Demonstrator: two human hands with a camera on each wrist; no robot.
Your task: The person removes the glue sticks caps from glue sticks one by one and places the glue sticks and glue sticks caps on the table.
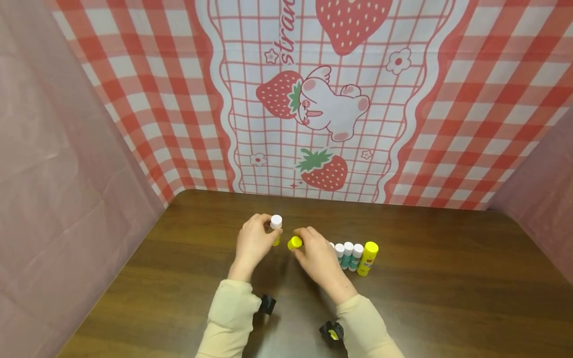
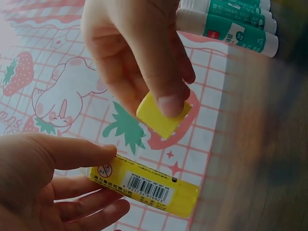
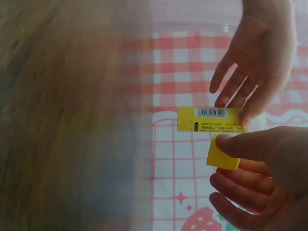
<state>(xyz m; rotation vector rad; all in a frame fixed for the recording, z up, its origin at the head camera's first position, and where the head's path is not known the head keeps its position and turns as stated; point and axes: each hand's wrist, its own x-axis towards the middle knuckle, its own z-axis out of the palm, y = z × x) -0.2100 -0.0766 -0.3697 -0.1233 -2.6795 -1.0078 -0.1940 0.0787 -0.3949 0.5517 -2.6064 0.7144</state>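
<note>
Backdrop cloth [image 1: 313, 99]: red cursive lettering "stran…", cut off at top edge, just above-left of the rabbit print [image 1: 329, 109]. Yellow glue stick [image 2: 144, 185]: barcode with tiny unreadable digits and small print, illegible. Green-labelled sticks [image 2: 236, 33]: white logo, unreadable.

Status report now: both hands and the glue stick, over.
Left hand holds yellow glue stick, uncapped. Right hand pinches its yellow cap, clear of stick. Four more sticks lie right, nothing blocking.

Even light, blurred wrist-view edges
</note>
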